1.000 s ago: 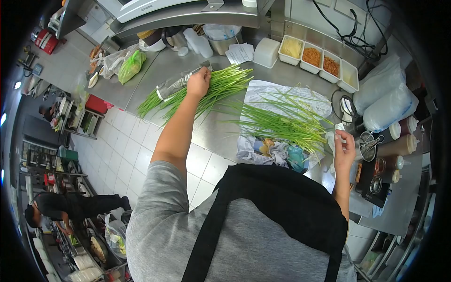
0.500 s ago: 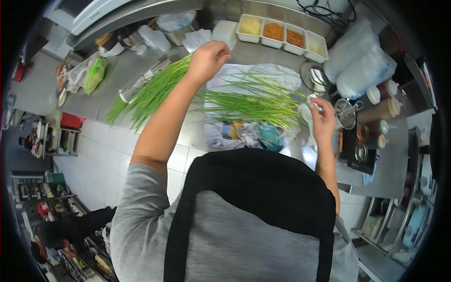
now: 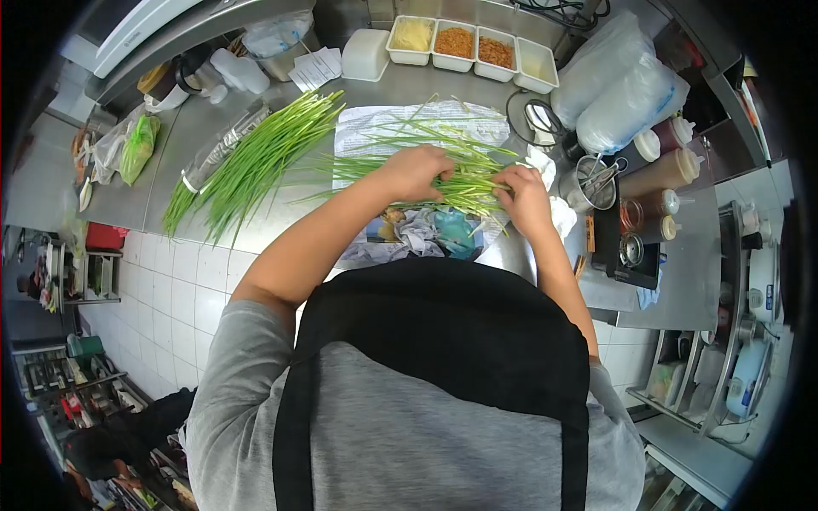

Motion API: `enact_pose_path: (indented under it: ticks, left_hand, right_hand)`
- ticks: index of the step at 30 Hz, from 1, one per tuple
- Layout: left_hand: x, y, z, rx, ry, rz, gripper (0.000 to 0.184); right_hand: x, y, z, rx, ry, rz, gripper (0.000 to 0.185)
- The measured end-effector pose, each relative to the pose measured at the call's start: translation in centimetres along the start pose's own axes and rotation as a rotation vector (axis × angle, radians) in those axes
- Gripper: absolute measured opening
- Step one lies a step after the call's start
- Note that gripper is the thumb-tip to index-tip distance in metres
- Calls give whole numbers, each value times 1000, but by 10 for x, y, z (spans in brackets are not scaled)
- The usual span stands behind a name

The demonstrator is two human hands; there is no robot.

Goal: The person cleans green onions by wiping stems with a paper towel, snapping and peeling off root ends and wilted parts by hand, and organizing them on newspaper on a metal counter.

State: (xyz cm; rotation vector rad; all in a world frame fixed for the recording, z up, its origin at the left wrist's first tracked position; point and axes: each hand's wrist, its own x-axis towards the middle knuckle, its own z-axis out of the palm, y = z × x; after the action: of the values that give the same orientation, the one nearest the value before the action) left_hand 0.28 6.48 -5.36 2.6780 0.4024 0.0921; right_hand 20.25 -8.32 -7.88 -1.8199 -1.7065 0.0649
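A loose spread of long green chives [image 3: 473, 153] lies across printed paper [image 3: 358, 128] on the steel counter. My left hand [image 3: 415, 175] is over the middle of this spread, its fingers curled down onto the chives. Beside it, my right hand [image 3: 524, 200] grips at the pale stem ends with thumb and fingers bent. What exactly is between the fingertips is partly hidden by the hands. A second, denser pile of chives [image 3: 256, 162] lies to the left, next to a rolled, printed plastic wrapper [image 3: 226, 149].
White tubs [image 3: 453, 47] of chopped ingredients line the back. Plastic bags [image 3: 626, 98], sauce bottles [image 3: 673, 170] and a metal pot with utensils [image 3: 590, 186] stand at right. Crumpled paper [image 3: 409, 238] lies nearest my apron. Another person [image 3: 111, 447] bends over at lower left.
My left hand has come down from above the back of the counter onto the chives. The right hand has moved left to their stem ends. The view has shifted slightly.
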Motion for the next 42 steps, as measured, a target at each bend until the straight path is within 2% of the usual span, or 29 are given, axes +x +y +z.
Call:
enact_pose_path:
  ticks: [2, 5, 8, 11, 14, 16, 17, 20, 24, 26, 30, 32, 35, 38, 40, 42]
  left_hand:
    - [-5, -7, 7, -4, 13, -27, 40]
    - [-13, -18, 10, -14, 160, 19, 41]
    - [-14, -3, -7, 11, 275, -24, 39]
    - [-2, 2, -4, -24, 297, 124, 35]
    - [5, 8, 4, -4, 251, 128, 29]
    - [1, 12, -5, -75, 75, -35, 28]
    - [-2, 13, -8, -113, -16, -112, 27]
    - [-9, -2, -3, -55, -51, -121, 25]
    - [-27, -16, 6, 69, 4, -46, 24]
    - [-39, -24, 6, 86, 17, -47, 24]
    - [-53, -20, -19, 20, 239, -11, 22]
    - [-43, -9, -29, -3, 335, 15, 19]
    - [-14, 1, -10, -19, 147, 70, 15]
    - [6, 23, 20, 111, 167, -18, 13]
    - [8, 27, 31, 112, 205, -68, 13]
    - [12, 26, 32, 63, 241, -100, 13]
  right_hand:
    - [-1, 6, 5, -6, -25, 10, 15]
    - [-1, 5, 3, 33, 24, 26, 15]
    - [0, -4, -3, 41, 82, -6, 15]
    - [-1, -1, 3, -15, 47, -75, 15]
    - [2, -3, 3, -48, 47, -35, 14]
    - [8, -4, -5, -35, 83, -19, 13]
    - [10, -4, -8, -19, 55, -44, 12]
    - [14, 4, -8, -19, -68, -154, 11]
    - [6, 2, 7, -88, -60, -15, 12]
    - [8, 6, 3, -26, -68, -30, 11]
    - [16, 5, -17, 47, 28, -87, 10]
    - [22, -3, -26, 24, 24, 2, 11]
    - [23, -9, -24, -2, 58, 34, 13]
    - [20, -15, -21, 33, 50, 23, 13]
    - [12, -16, -19, 87, 17, 68, 13]
    - [3, -11, -25, 108, 88, 72, 15]
